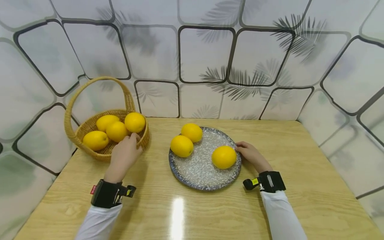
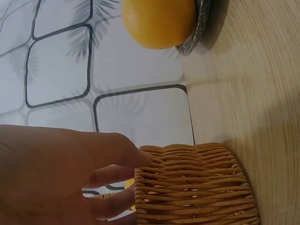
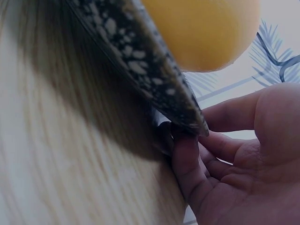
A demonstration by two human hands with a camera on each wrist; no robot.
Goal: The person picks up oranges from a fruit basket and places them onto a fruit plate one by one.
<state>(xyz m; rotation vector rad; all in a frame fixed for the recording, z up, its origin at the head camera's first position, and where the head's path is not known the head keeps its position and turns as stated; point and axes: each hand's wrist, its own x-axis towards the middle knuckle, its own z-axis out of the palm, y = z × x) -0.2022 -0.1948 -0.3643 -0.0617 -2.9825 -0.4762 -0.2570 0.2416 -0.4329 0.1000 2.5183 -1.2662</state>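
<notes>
A wicker basket (image 1: pixel 75 136) with a tall handle stands at the table's back left and holds several yellow lemons (image 1: pixel 135 122). My left hand (image 1: pixel 132 140) reaches over its near rim, fingers extended toward the lemons and holding nothing. In the left wrist view those fingers (image 2: pixel 117 157) pass over the woven wall (image 2: pixel 197 183). A speckled blue-rimmed plate (image 1: pixel 198 170) in the middle carries three lemons. My right hand (image 1: pixel 243 149) lies at the plate's right edge beside the nearest lemon (image 1: pixel 223 157). Its fingertips (image 3: pixel 185 154) touch the rim (image 3: pixel 140 61) from below, with the thumb apart.
The wooden table (image 1: pixel 300 153) meets patterned walls at the back and on both sides. Two lemons (image 1: pixel 181 146) sit on the far left part of the plate. Bare tabletop lies between basket and plate, and to the right of the plate.
</notes>
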